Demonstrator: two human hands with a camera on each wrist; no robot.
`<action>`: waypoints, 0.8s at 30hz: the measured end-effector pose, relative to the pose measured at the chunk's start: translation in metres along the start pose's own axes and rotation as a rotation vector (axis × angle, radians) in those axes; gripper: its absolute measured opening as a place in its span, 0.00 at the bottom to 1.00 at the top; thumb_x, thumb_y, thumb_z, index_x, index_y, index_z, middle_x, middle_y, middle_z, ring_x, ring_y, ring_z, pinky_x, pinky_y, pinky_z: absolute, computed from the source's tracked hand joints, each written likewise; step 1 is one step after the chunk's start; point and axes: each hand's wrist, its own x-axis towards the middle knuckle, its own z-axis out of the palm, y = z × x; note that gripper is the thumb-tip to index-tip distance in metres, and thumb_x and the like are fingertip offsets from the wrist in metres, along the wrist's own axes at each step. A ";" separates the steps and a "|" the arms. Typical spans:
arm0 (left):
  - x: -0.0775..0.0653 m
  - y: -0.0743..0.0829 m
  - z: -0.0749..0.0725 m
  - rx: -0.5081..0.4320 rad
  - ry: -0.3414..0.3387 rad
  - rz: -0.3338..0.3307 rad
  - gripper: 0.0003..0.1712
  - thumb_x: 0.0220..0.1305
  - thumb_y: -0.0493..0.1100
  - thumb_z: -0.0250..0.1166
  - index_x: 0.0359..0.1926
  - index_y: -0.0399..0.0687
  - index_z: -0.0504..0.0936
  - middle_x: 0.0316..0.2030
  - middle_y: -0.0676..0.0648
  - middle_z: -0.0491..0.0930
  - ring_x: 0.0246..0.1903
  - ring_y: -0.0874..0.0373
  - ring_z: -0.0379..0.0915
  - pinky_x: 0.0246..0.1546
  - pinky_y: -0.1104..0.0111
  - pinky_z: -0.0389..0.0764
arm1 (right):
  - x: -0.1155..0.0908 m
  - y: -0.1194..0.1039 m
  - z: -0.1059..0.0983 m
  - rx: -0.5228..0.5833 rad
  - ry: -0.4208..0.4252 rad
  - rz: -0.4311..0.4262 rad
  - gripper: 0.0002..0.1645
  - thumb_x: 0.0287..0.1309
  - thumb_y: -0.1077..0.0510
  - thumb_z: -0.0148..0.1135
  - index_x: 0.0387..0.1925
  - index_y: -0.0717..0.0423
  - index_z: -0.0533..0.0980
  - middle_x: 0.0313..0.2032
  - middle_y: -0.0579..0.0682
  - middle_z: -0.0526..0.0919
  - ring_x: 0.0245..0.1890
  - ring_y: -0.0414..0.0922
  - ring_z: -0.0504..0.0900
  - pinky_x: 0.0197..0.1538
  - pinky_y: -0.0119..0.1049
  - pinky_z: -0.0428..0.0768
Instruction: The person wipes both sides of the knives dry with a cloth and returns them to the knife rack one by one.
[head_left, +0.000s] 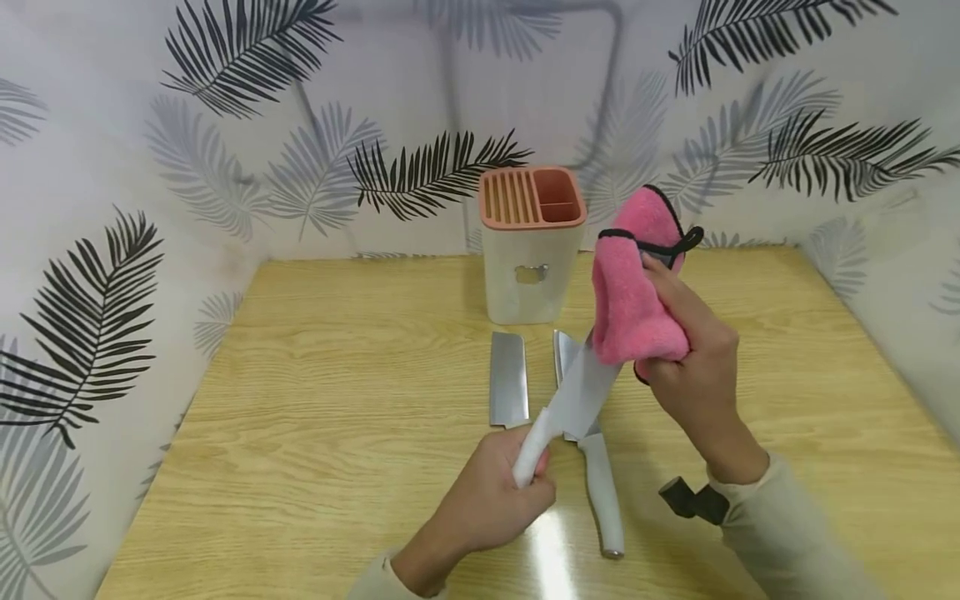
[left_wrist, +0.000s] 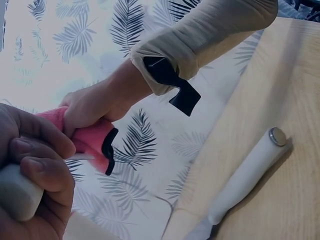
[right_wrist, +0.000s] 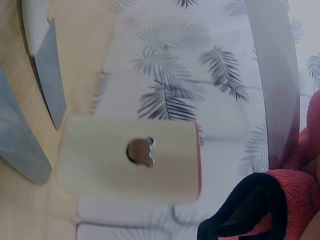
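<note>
My left hand (head_left: 491,492) grips the white handle of a kitchen knife (head_left: 531,450), its blade slanting up and to the right over the table. In my right hand (head_left: 697,367) is a pink cloth (head_left: 633,308) with black edging, folded around the far part of that blade and hiding its tip. The right wrist view shows the bare stretch of blade (right_wrist: 277,75) running into the cloth. Beneath the held knife lies a second white-handled knife (head_left: 603,500), its blade partly covered from above. A broad-bladed cleaver (head_left: 508,379) lies left of it, its handle hidden behind my left hand.
A cream knife block (head_left: 525,292) with a slotted pink-orange top stands at the back of the wooden table (head_left: 337,358). Behind it hangs a white leaf-patterned cloth (head_left: 405,108), which also runs along both sides. A black strap (head_left: 693,500) sticks out from my right cuff.
</note>
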 end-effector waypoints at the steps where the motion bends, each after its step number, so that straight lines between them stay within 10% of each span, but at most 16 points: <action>1: -0.001 0.001 -0.001 0.010 -0.008 -0.001 0.04 0.47 0.28 0.54 0.21 0.37 0.68 0.13 0.53 0.61 0.11 0.71 0.55 0.11 0.78 0.58 | 0.002 0.001 -0.003 -0.012 0.013 0.018 0.31 0.40 0.75 0.49 0.49 0.59 0.79 0.52 0.53 0.82 0.51 0.33 0.79 0.57 0.25 0.73; 7: -0.012 0.017 -0.019 0.100 -0.050 -0.040 0.05 0.52 0.31 0.55 0.23 0.39 0.68 0.14 0.54 0.61 0.12 0.71 0.54 0.12 0.79 0.59 | 0.016 0.014 -0.026 -0.176 0.031 0.150 0.25 0.44 0.73 0.48 0.44 0.57 0.81 0.36 0.57 0.85 0.30 0.22 0.69 0.37 0.18 0.65; 13: -0.026 0.031 -0.050 0.135 -0.042 -0.144 0.15 0.68 0.49 0.53 0.30 0.43 0.72 0.16 0.53 0.63 0.13 0.68 0.54 0.12 0.76 0.58 | 0.028 0.043 -0.047 -0.372 -0.113 0.331 0.21 0.55 0.65 0.48 0.47 0.53 0.80 0.40 0.59 0.84 0.32 0.27 0.70 0.37 0.27 0.67; 17: -0.029 0.030 -0.060 0.148 0.065 -0.236 0.20 0.72 0.53 0.43 0.36 0.46 0.76 0.17 0.51 0.68 0.12 0.65 0.59 0.11 0.74 0.62 | 0.024 0.067 -0.056 -0.469 -0.244 0.420 0.23 0.54 0.65 0.45 0.50 0.54 0.78 0.43 0.61 0.83 0.36 0.50 0.78 0.37 0.47 0.71; 24: -0.024 0.009 -0.059 0.539 0.348 -0.232 0.14 0.66 0.46 0.55 0.26 0.48 0.80 0.15 0.54 0.72 0.13 0.65 0.60 0.14 0.74 0.63 | 0.017 0.118 -0.061 -0.692 -0.376 0.422 0.24 0.52 0.63 0.49 0.52 0.51 0.74 0.45 0.63 0.80 0.38 0.65 0.78 0.29 0.60 0.69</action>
